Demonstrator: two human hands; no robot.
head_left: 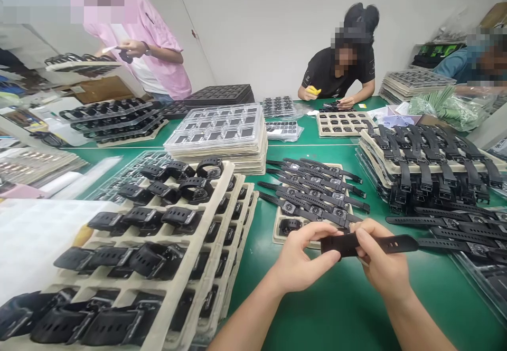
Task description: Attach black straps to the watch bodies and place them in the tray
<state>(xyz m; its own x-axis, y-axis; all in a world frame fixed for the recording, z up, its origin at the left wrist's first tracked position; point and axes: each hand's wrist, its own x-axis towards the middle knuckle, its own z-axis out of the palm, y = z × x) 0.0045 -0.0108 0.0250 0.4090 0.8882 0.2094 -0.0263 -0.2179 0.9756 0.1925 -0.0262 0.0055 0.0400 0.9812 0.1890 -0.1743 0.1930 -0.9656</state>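
A black smartwatch (348, 244) with its strap stretched out sideways is held between both my hands over the green table. My left hand (303, 258) grips the left end, thumb in front and fingers behind. With thumb and fingers my right hand (378, 256) pinches the strap, whose holed end sticks out to the right. Just beyond my hands lies a beige tray (279, 229) bearing rows of watches (312, 195) with straps laid flat. One watch (290, 226) in its front left compartment has a curled strap.
Stacked beige trays (216, 203) of curled-strap watches stand close on the left. More watches with long straps (471, 232) lie at right, before another loaded tray stack (390, 163). Clear plastic trays (217, 129) rise behind. Co-workers sit or stand around the green table (317, 314).
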